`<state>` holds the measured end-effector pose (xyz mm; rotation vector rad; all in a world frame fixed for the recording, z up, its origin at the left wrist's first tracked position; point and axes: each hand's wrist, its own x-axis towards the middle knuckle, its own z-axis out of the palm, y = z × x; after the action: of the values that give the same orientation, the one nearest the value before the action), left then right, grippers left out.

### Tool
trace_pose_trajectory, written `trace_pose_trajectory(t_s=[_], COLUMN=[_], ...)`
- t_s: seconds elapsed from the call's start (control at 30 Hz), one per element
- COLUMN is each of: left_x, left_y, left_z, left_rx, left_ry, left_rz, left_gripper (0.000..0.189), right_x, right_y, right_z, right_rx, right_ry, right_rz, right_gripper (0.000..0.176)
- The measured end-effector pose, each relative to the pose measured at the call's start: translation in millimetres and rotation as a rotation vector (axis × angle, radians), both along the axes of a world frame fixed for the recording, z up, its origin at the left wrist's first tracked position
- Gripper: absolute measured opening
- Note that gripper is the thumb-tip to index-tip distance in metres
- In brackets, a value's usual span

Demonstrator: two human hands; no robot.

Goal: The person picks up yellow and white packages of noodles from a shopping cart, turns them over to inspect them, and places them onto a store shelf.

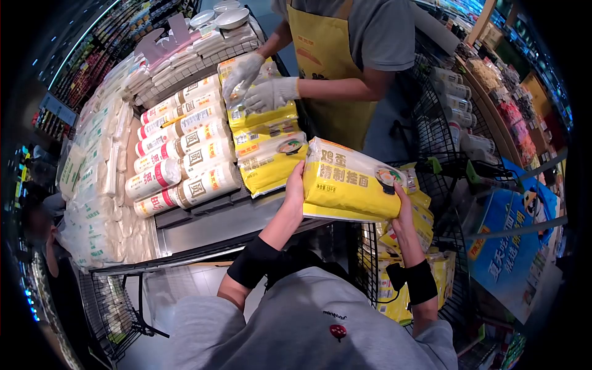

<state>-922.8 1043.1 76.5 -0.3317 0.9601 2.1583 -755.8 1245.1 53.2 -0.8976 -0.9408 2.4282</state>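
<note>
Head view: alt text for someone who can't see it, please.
The left hand and right hand hold a yellow noodle packet between them beside a shelf of stacked packets. Opposite, a co-worker in a yellow apron touches the stack with gloved hands.

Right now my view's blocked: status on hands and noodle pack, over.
Left hand, right hand both gripping yellow noodle pack. Co-worker's gloved hands on stacked packs ahead.

The camera sits on the person's head. It looks forward and steeply down over a grey sweatshirt, through a wide fisheye lens with dark corners. The left hand and right hand sit close, mid-frame, holding a yellow plastic noodle packet. Farther off it faces a metal wire shelf of white paper-wrapped noodle rolls — and, at the top edge, a co-worker's yellow apron.
</note>
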Motion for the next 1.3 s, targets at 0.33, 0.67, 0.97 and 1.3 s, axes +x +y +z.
trace_pose_trajectory(t_s=[0.33, 0.67, 0.97, 1.3], left_x=[-3.5, -101.8, 21.7, 228.2], left_y=[-6.0, -66.5, 13.9, 191.6], left_z=[1.6, 5.7, 5.1, -114.1], left_rx=[0.517, 0.169, -0.100, -0.121], left_ry=[-0.099, 0.137, 0.017, 0.103], left_rz=[0.140, 0.457, 0.017, -1.364], left_gripper=[0.048, 0.038, 0.027, 0.018], right_x=[-42.7, -124.9, 27.2, 343.5], right_y=[-4.5, -12.1, 51.0, 73.6], right_z=[-4.4, 9.2, -24.1, -107.4], right_rx=[-0.356, 0.235, 0.140, 0.097], right_ry=[0.262, 0.134, -0.180, -0.954], right_rz=[0.391, 0.349, -0.024, -0.462], right_gripper=[0.060, 0.041, 0.026, 0.016])
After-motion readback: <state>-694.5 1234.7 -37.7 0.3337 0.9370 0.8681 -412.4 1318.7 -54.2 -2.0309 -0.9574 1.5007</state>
